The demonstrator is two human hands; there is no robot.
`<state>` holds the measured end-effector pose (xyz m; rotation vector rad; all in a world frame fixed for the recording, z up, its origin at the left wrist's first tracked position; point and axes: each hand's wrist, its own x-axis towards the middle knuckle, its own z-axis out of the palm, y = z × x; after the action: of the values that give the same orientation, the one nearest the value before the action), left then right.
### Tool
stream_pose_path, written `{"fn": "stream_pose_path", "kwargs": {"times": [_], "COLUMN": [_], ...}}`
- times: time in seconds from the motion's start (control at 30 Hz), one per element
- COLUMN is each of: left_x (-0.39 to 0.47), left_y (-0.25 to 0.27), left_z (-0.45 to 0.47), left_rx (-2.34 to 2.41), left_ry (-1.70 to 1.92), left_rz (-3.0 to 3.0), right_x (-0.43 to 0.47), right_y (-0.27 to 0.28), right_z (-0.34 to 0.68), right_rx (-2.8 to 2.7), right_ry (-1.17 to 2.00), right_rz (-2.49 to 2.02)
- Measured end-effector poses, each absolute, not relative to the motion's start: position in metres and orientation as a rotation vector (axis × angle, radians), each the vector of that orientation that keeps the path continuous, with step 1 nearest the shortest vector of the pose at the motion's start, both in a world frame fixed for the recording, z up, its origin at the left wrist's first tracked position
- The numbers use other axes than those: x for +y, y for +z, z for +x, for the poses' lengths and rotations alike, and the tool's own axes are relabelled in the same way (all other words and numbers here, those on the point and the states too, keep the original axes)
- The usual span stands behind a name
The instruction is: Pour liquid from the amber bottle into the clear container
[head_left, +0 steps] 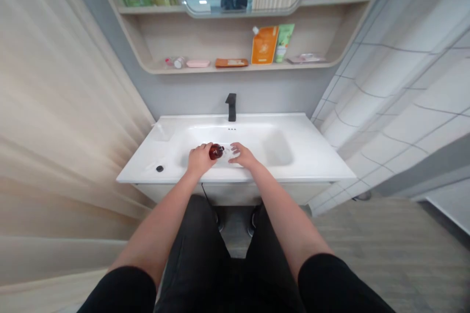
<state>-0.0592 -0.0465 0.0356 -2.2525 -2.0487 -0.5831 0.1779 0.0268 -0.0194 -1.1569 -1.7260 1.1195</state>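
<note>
My left hand (pixel 199 160) is wrapped round a small reddish-brown bottle (pixel 215 151) over the basin. The bottle is tipped, its mouth pointing right. Close to that mouth, my right hand (pixel 243 155) curls its fingers round a clear, see-through cup (pixel 230 152); its exact shape is hard to make out. Whether any liquid runs between the two cannot be told. A round black cap (pixel 159 168) lies on the left part of the white counter, apart from both hands.
Below the hands is a white sink (pixel 282 149) with a black faucet (pixel 231 107) behind it. A clear container (pixel 160 132) stands at the counter's back left. Above, a wall shelf (pixel 176 70) holds an orange pouch (pixel 265 45), a green tube (pixel 284 42) and several packs. A curtain (pixel 73 107) hangs left.
</note>
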Motion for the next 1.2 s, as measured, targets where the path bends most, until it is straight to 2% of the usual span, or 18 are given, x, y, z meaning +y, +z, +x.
{"fn": "stream_pose_path", "kwargs": {"times": [1.2], "left_x": [-0.0530], "left_y": [0.0357], "left_z": [-0.0571], "left_rx": [-1.982], "left_ry": [-0.638], "left_rz": [-2.228], "right_x": [0.0249], "right_y": [-0.0196], "right_z": [0.1798], "right_rx": [-1.752], "right_ry": [1.199], "right_rz": [-1.158]}}
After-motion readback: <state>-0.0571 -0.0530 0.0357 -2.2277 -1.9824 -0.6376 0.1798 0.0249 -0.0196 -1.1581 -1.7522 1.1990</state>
